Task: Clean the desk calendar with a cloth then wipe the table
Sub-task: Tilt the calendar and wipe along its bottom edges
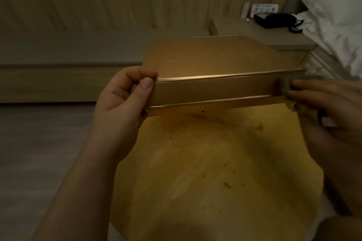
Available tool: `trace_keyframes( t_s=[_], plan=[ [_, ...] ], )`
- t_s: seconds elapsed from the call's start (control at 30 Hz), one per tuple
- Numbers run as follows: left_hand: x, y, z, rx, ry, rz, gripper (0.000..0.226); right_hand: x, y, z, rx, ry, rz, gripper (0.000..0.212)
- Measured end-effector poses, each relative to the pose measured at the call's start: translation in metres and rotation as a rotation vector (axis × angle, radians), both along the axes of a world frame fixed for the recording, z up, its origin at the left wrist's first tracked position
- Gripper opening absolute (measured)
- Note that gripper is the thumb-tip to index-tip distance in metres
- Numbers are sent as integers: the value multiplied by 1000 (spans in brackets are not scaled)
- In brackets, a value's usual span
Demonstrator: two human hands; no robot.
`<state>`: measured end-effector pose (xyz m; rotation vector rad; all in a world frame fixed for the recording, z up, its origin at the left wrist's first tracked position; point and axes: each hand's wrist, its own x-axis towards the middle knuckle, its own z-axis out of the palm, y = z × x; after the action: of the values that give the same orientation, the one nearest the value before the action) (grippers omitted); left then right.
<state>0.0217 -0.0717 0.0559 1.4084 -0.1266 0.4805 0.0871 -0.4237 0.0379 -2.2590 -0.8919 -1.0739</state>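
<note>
A brown cardboard desk calendar (215, 58) with a wire spiral along its far edge is held up above the yellowish round table (215, 172). My left hand (125, 101) pinches the calendar's left end, thumb on the near face. My right hand (321, 107) presses a small grey-green cloth (288, 88) against the right end of the calendar's near base strip. The tabletop shows dark specks and scuffs.
A bedside stand (254, 33) with a black telephone (274, 19) is at the back right. White bedding (337, 21) lies at the far right. A low wooden ledge (58, 84) runs along the panelled wall at left, with pale floor below.
</note>
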Motion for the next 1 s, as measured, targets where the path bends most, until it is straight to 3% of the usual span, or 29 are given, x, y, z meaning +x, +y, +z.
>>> trace_keyframes(
  t_s=[0.2, 0.73, 1.0],
  plan=[
    [0, -3, 3, 166, -36, -62, 43, 12, -17, -11, 19, 43, 32, 43],
    [14, 4, 9, 147, -35, -13, 47, 0, 68, 0, -109, -109, 180, 13],
    [18, 2, 3, 101, -51, -34, 37, -11, 149, -2, -108, -114, 345, 15]
  ],
)
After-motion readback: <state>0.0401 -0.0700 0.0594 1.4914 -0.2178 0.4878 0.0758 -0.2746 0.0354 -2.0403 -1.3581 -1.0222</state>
